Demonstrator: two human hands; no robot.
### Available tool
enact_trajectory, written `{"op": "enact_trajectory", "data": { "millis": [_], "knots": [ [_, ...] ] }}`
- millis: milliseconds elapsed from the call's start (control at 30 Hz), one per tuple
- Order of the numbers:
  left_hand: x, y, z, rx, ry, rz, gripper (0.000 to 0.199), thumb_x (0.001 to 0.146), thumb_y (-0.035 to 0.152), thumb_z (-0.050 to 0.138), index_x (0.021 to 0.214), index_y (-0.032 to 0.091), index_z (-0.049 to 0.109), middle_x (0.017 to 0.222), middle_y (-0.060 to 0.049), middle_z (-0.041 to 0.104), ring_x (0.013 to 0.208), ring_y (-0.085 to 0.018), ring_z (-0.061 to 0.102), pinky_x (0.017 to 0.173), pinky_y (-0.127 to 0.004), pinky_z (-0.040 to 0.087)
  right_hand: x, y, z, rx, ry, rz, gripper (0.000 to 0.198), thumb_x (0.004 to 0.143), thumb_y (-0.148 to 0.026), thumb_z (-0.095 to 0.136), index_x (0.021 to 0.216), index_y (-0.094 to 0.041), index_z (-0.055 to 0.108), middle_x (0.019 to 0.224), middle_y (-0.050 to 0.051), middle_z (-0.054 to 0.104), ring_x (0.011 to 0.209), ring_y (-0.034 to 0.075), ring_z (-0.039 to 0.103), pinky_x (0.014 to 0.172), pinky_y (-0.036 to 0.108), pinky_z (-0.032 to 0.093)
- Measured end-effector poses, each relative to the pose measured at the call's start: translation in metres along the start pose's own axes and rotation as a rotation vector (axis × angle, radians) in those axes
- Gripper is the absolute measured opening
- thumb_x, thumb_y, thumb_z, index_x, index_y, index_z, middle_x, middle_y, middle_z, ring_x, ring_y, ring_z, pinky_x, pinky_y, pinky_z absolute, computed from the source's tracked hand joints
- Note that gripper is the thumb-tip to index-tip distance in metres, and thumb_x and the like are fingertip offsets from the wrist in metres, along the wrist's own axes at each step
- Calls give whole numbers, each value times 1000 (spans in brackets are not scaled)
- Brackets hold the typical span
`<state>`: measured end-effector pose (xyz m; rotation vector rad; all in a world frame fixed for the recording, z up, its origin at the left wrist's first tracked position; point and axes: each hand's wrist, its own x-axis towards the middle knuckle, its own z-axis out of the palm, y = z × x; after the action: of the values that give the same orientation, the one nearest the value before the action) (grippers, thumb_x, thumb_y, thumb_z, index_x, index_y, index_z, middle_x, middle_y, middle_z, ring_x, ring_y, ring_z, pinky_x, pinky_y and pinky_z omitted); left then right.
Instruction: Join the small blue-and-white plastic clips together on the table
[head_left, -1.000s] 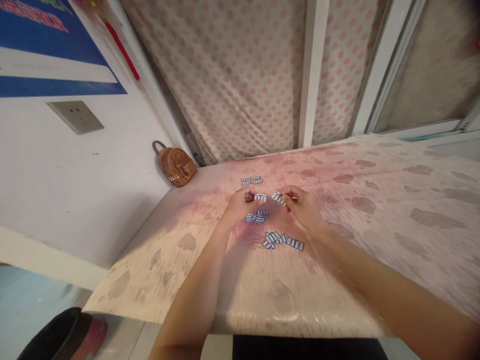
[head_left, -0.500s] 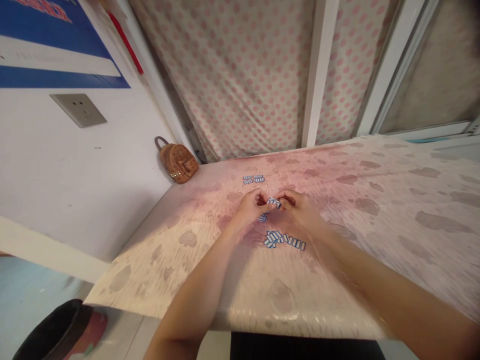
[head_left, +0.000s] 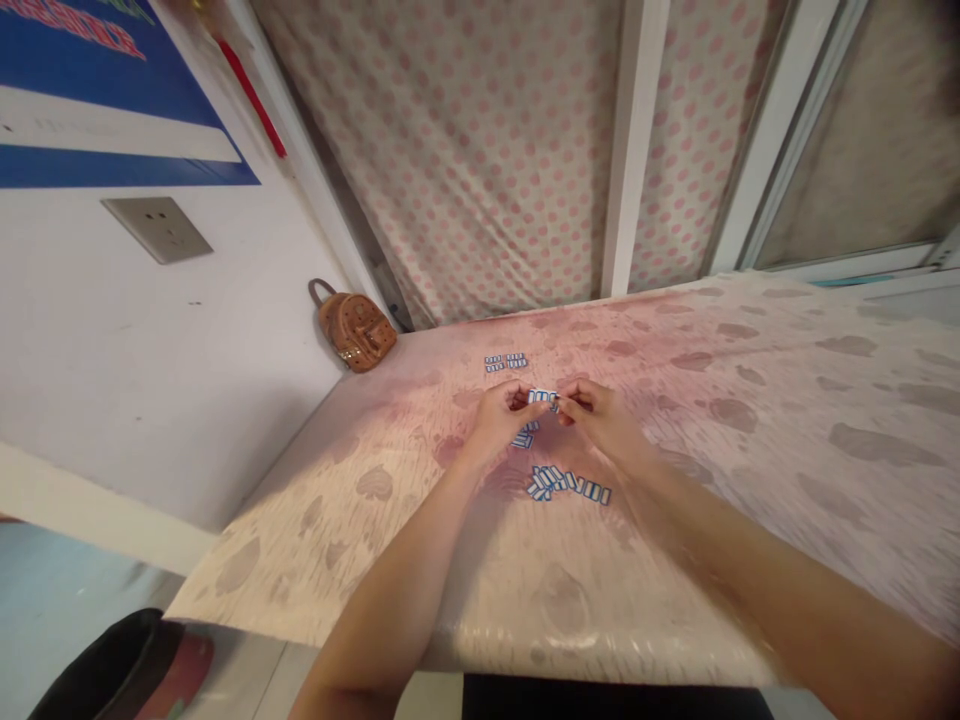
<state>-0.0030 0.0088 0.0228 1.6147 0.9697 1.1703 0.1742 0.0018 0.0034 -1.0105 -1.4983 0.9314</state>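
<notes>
Between my two hands, just above the table, is a small blue-and-white striped piece [head_left: 541,397]. My left hand [head_left: 504,420] pinches its left side with thumb and fingers. At its right edge the fingertips of my right hand [head_left: 596,415] are pressed together on it. Another blue-and-white piece [head_left: 523,439] lies on the table right under my left hand, partly covered by it. Closer to me is a loose, overlapping pile of similar striped pieces [head_left: 566,484]. Beyond my hands several more pieces [head_left: 505,362] lie in two neat groups side by side.
A patterned cloth [head_left: 750,440] covers the table. A small brown backpack-shaped bag [head_left: 356,330] leans at the wall on the far left. Behind the table hangs a dotted curtain [head_left: 480,160]. A dark-topped bin-like object [head_left: 112,665] is on the floor at lower left.
The held striped piece has turned to face me more and shifted slightly left. My right fingertips have moved to its right edge. The pieces on the table lie as before.
</notes>
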Motion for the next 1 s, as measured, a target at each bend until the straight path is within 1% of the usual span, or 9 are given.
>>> {"op": "enact_trajectory", "data": {
  "millis": [200, 367, 467, 567, 633, 767, 867, 933, 1000],
  "knots": [
    [2, 2, -5, 28, 18, -38, 33, 76, 45, 75, 81, 13, 72, 71, -4, 67, 64, -13, 58, 64, -25, 45, -1, -2, -2, -72, 38, -22, 14, 83, -35, 57, 81, -22, 62, 67, -1, 64, 65, 16, 61, 65, 29, 46],
    [1, -1, -5, 67, 37, -36, 24, 76, 37, 74, 78, 14, 72, 69, -3, 66, 62, -12, 57, 62, -24, 44, 0, 0, -2, -108, 47, -9, 14, 84, -33, 55, 81, -22, 62, 65, 0, 63, 64, 16, 62, 64, 29, 45],
    [3, -3, -7, 102, 93, -16, 17, 77, 30, 71, 75, 14, 72, 69, -2, 67, 63, -12, 58, 64, -24, 44, 0, 6, -3, -147, 32, -17, 12, 84, -28, 52, 84, -22, 62, 72, 1, 67, 69, 17, 64, 67, 30, 47],
    [6, -7, -12, 163, 213, -15, 10, 77, 22, 67, 73, 14, 72, 70, -2, 68, 65, -13, 59, 65, -24, 44, -3, 13, -3, -350, -26, -36, 6, 81, -25, 57, 84, -23, 61, 82, 3, 68, 75, 19, 64, 69, 30, 46],
    [7, -10, -16, 208, 267, -35, 10, 77, 20, 66, 73, 14, 72, 70, -2, 68, 65, -13, 59, 65, -24, 44, -7, 17, -1, -531, -84, -37, 10, 75, -25, 66, 84, -22, 61, 87, 5, 67, 77, 20, 62, 69, 30, 44],
    [8, -14, -18, 246, 279, -56, 11, 77, 20, 65, 70, 14, 72, 67, -1, 68, 63, -13, 59, 64, -24, 43, -12, 21, 3, -736, -176, -92, 15, 71, -20, 69, 83, -20, 60, 89, 8, 64, 82, 22, 60, 69, 30, 41],
    [7, -15, -18, 232, 270, -50, 9, 77, 20, 66, 72, 15, 73, 68, -1, 69, 64, -13, 59, 64, -24, 43, -13, 18, 3, -743, -226, -68, 10, 73, -13, 62, 80, -20, 58, 80, 5, 64, 74, 19, 58, 65, 29, 38],
    [7, -15, -17, 220, 268, -49, 9, 76, 20, 67, 73, 14, 73, 70, -2, 69, 65, -13, 60, 64, -23, 43, -12, 13, 2, -677, -247, -43, 8, 78, -13, 56, 77, -20, 57, 75, 3, 64, 70, 17, 58, 64, 28, 37],
    [6, -15, -15, 197, 267, -57, 9, 76, 20, 68, 73, 14, 73, 69, -2, 70, 64, -13, 60, 63, -23, 43, -11, 7, 1, -580, -215, -39, 9, 82, -16, 53, 76, -21, 57, 74, 2, 65, 69, 16, 59, 65, 28, 38]
  ]
}}
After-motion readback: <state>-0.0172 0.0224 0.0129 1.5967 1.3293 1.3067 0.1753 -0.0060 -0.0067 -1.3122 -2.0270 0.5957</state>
